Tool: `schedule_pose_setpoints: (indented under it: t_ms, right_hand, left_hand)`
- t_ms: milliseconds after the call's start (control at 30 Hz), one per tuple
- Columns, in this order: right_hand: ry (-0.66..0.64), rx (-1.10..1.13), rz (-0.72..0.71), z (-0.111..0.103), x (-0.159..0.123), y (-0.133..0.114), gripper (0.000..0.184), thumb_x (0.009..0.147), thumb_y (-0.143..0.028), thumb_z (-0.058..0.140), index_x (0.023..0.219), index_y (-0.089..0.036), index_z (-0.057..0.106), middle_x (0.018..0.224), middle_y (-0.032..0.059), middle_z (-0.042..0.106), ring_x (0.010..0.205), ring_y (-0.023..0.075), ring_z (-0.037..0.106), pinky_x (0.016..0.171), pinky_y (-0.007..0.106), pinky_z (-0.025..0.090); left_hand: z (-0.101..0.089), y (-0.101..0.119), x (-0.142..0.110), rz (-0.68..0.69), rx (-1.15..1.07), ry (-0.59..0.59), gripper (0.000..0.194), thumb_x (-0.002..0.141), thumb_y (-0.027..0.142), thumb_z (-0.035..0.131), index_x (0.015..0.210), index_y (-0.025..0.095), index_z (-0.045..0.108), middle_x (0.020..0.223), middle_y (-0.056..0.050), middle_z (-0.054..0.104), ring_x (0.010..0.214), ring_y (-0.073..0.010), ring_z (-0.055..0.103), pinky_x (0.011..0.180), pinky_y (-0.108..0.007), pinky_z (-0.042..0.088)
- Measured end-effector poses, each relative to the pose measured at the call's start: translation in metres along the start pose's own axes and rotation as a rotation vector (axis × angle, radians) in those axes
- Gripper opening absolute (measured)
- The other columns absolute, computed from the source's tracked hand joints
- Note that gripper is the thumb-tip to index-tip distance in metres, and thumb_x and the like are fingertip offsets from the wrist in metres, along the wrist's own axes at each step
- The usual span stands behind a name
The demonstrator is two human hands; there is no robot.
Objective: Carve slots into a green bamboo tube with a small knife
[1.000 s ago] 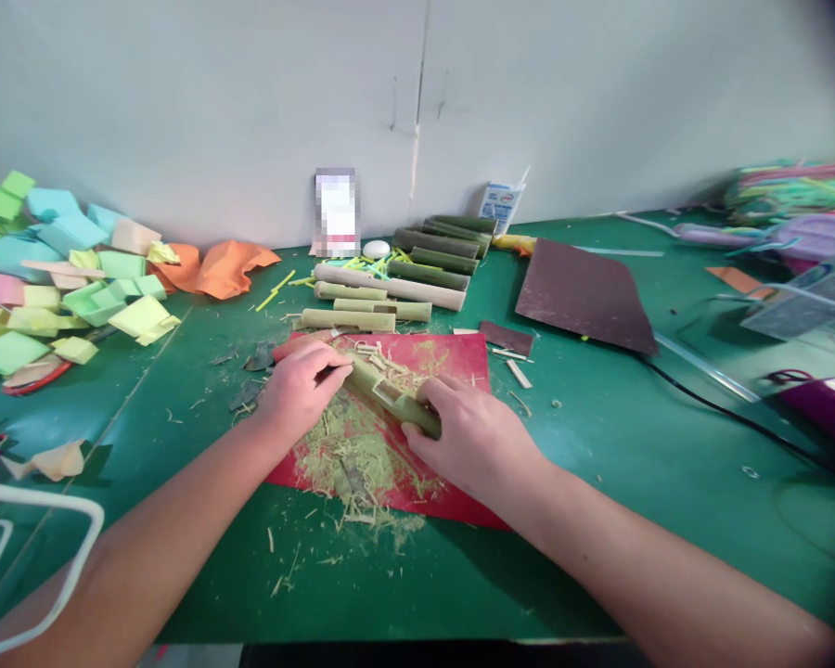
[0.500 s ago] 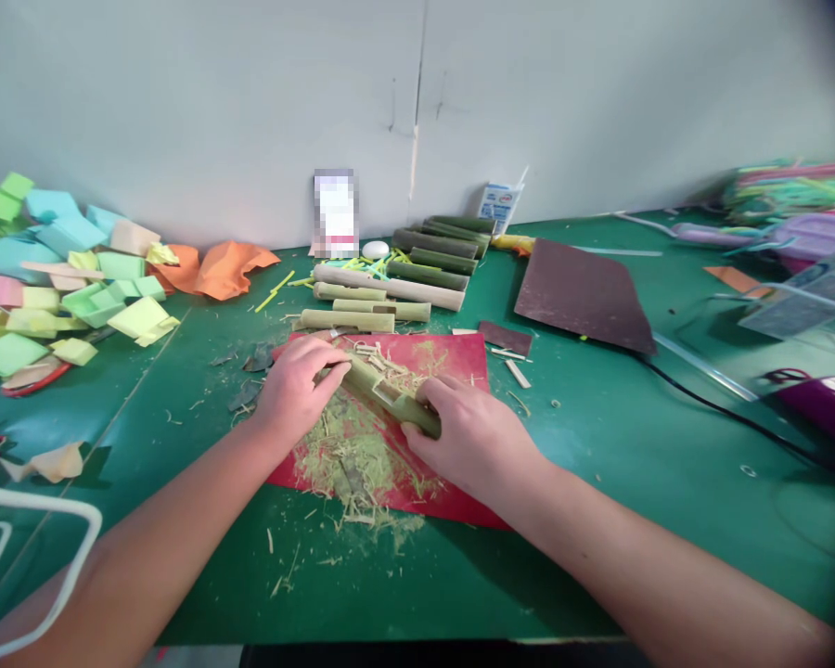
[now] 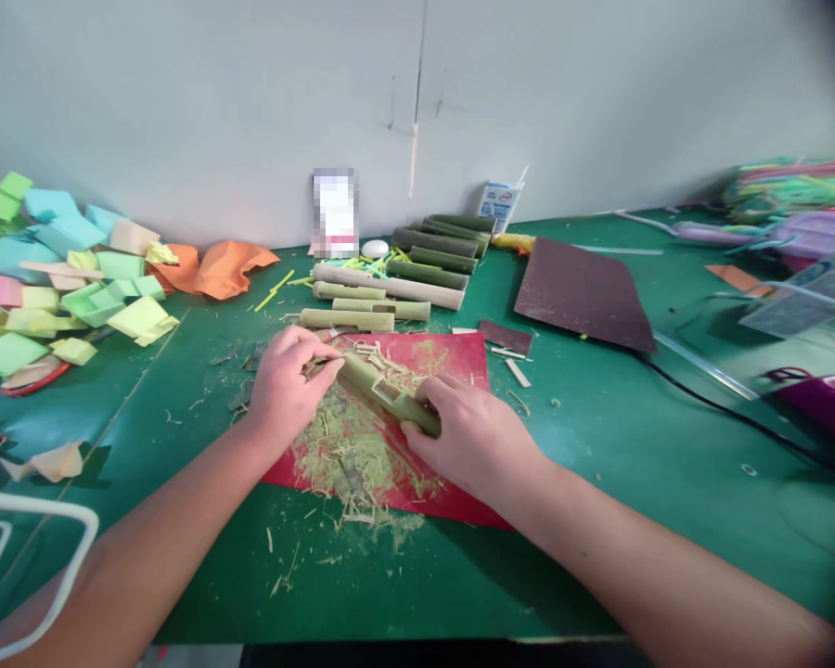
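Observation:
A green bamboo piece [image 3: 382, 394] lies slanted across a red mat [image 3: 452, 357] strewn with pale green shavings [image 3: 352, 455]. My right hand [image 3: 469, 436] is closed round the near end of the bamboo piece and presses it down. At the far end my left hand [image 3: 285, 380] is curled shut with its fingertips pinched against the bamboo; a small tool may be in it, but the fingers hide it.
More bamboo lengths [image 3: 390, 288] lie in rows behind the mat. Brown sandpaper [image 3: 584, 297] sits to the right, with a black cable [image 3: 724, 408]. Coloured paper pieces [image 3: 62, 278] pile up at the left, orange cloth [image 3: 212, 264] beside them. A white wire frame [image 3: 34, 575] is near left.
My left hand has slid a little up and left along the far end of the bamboo piece. My right hand and the bamboo have stayed put.

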State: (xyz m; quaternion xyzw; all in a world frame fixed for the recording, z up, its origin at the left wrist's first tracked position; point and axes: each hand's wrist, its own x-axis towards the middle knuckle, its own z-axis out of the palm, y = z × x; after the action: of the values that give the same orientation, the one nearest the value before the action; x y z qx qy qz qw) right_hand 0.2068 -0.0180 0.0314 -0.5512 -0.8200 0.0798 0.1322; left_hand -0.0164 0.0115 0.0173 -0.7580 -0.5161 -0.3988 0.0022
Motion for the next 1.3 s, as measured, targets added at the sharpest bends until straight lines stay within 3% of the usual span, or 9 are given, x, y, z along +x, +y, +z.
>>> schedule_pose_setpoints:
  t_ms: [100, 167, 333, 700, 900, 1000, 1300]
  right_hand:
    - [-0.006, -0.008, 0.006, 0.0, 0.0, 0.0, 0.013, 0.074, -0.034, 0.052, 0.073, -0.021, 0.05, 0.079, 0.0001, 0.059, 0.063, 0.012, 0.05, 0.05, 0.025, 0.028]
    - [-0.012, -0.015, 0.007, 0.0, 0.001, 0.0, 0.013, 0.075, -0.034, 0.052, 0.074, -0.021, 0.05, 0.079, 0.0003, 0.059, 0.064, 0.012, 0.05, 0.05, 0.025, 0.028]
    - [-0.025, -0.024, 0.009, 0.0, 0.0, 0.0, 0.014, 0.075, -0.034, 0.052, 0.075, -0.021, 0.051, 0.08, 0.0006, 0.059, 0.064, 0.0118, 0.051, 0.051, 0.025, 0.029]
    - [-0.011, -0.004, 0.008, 0.0, 0.0, 0.001, 0.013, 0.074, -0.034, 0.052, 0.073, -0.021, 0.05, 0.078, 0.0005, 0.059, 0.062, 0.012, 0.049, 0.05, 0.025, 0.028]
    - [-0.01, 0.005, -0.002, 0.0, -0.001, 0.001, 0.013, 0.075, -0.034, 0.052, 0.073, -0.021, 0.05, 0.078, 0.0007, 0.059, 0.062, 0.0117, 0.049, 0.05, 0.025, 0.027]
    - [-0.009, 0.008, -0.003, -0.001, -0.001, 0.0, 0.014, 0.074, -0.034, 0.053, 0.072, -0.021, 0.049, 0.077, 0.0004, 0.058, 0.061, 0.0113, 0.048, 0.05, 0.025, 0.026]
    - [-0.015, 0.038, 0.003, 0.001, 0.001, 0.001, 0.014, 0.073, -0.034, 0.052, 0.072, -0.021, 0.048, 0.077, 0.0, 0.057, 0.059, 0.0111, 0.045, 0.05, 0.025, 0.026]
  left_hand:
    - [-0.001, 0.005, -0.003, -0.063, -0.003, 0.017, 0.009, 0.08, 0.026, 0.061, 0.084, 0.019, 0.066, 0.063, 0.002, 0.054, 0.059, -0.0107, 0.051, 0.059, -0.025, 0.044]
    - [-0.001, 0.007, -0.004, -0.091, -0.034, 0.023, 0.01, 0.08, 0.025, 0.061, 0.086, 0.02, 0.066, 0.063, 0.003, 0.057, 0.056, -0.0095, 0.05, 0.056, -0.023, 0.044]
    - [0.001, 0.004, -0.003, -0.125, -0.081, 0.03, 0.011, 0.081, 0.024, 0.059, 0.088, 0.019, 0.065, 0.081, 0.0, 0.067, 0.063, -0.0102, 0.056, 0.062, -0.024, 0.047]
    - [-0.001, 0.005, 0.0, -0.036, -0.086, 0.048, 0.008, 0.081, 0.023, 0.059, 0.085, 0.02, 0.066, 0.092, -0.003, 0.062, 0.085, -0.0148, 0.058, 0.077, -0.03, 0.049]
    - [0.007, -0.003, -0.004, -0.224, -0.23, -0.064, 0.012, 0.084, 0.027, 0.055, 0.084, 0.018, 0.063, 0.066, 0.001, 0.061, 0.054, -0.0097, 0.054, 0.052, -0.023, 0.046]
    - [0.009, -0.006, -0.004, -0.272, -0.265, -0.097, 0.013, 0.084, 0.027, 0.055, 0.081, 0.018, 0.063, 0.058, 0.002, 0.057, 0.048, -0.0085, 0.051, 0.047, -0.02, 0.042]
    - [0.005, 0.003, 0.0, -0.379, -0.369, -0.038, 0.016, 0.082, 0.026, 0.055, 0.09, 0.015, 0.064, 0.071, -0.001, 0.062, 0.053, -0.0072, 0.053, 0.05, -0.017, 0.047]
